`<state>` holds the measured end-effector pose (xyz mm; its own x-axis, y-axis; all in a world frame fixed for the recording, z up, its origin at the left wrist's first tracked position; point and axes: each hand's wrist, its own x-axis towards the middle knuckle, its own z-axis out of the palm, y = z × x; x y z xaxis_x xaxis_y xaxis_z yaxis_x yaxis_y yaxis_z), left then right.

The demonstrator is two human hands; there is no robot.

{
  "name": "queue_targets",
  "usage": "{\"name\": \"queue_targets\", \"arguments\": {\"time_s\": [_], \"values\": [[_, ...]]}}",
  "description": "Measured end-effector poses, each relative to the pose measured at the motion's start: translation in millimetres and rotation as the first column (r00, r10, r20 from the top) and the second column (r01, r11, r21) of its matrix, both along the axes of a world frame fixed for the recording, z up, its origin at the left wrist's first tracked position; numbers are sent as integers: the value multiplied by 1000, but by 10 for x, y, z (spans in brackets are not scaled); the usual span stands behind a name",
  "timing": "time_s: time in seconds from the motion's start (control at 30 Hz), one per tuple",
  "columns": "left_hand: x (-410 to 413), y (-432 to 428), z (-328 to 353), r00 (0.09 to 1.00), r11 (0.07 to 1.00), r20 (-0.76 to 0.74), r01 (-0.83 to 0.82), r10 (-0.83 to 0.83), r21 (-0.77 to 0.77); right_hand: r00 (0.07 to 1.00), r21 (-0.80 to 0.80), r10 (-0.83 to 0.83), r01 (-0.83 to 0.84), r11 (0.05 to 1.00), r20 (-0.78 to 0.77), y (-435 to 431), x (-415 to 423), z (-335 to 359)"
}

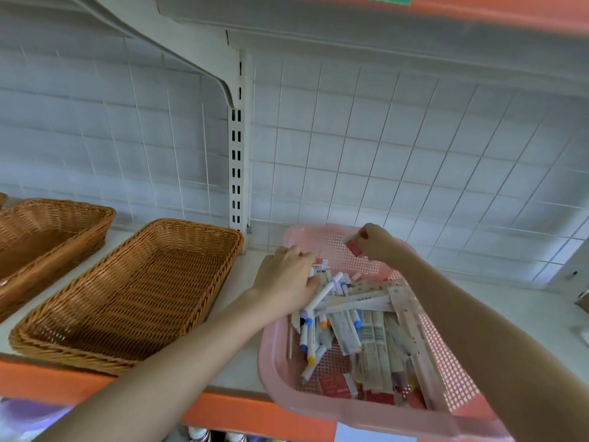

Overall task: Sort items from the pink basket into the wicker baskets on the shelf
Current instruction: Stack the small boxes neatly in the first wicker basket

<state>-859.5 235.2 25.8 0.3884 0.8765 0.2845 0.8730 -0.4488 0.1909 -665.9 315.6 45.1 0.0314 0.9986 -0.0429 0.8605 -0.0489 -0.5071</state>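
Nearest, the pink basket (350,409) sits at the right of the shelf (526,301), its front corner hanging over the edge. It is still crowded with white markers (325,291), long paper-wrapped strips (379,339) and small red boxes. Both arms reach into it. The left hand (287,279) is at the basket's left rim, fingers curled down over the markers, and appears to pinch a small barcode-labelled packet (320,267). The right hand (379,244) is raised above the far end, pinching a small red packet (352,245) clear of the pile. The step in hand looks like picking out the small packets, with the sorting barely begun. To the left, the nearest wicker basket (127,298) holds nothing, and the next one (47,231) shows nothing in the part in view. Next, each hand must carry its packet left over the pink rim and drop it in one chosen wicker basket, keeping like with like. Behind stands the grid wall (414,154).
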Motion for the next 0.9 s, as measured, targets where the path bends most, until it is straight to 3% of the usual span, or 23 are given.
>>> {"name": "queue_targets", "arguments": {"time_s": [0.07,0.13,0.23,0.33,0.4,0.47,0.57,0.7,0.9], "values": [[23,7,60,995,999,96,38,-37,-12,978,7,6,-4,1000,-208,-184,32,100],[65,18,157,956,994,286,82,-57,-77,949,72,61,-41,997,-310,-399,49,144],[132,16,333,828,960,561,173,-21,-221,951,233,149,-86,969,-269,-737,41,193],[189,-12,412,609,810,779,376,150,-450,968,392,186,-107,914,-168,-1000,1,209],[221,-34,412,496,726,830,470,253,-502,977,462,190,-124,878,-98,-1142,-36,226],[253,-38,394,440,692,850,517,289,-504,980,507,190,-136,851,-56,-1235,-49,228],[296,-53,368,455,678,853,546,253,-492,985,520,169,-129,845,-30,-1320,-40,205],[341,-31,378,534,702,830,529,162,-477,988,536,99,-147,831,118,-1393,-22,171],[327,517,392,823,920,567,216,9,-327,995,476,-87,51,878,54,-1522,79,80]]}}
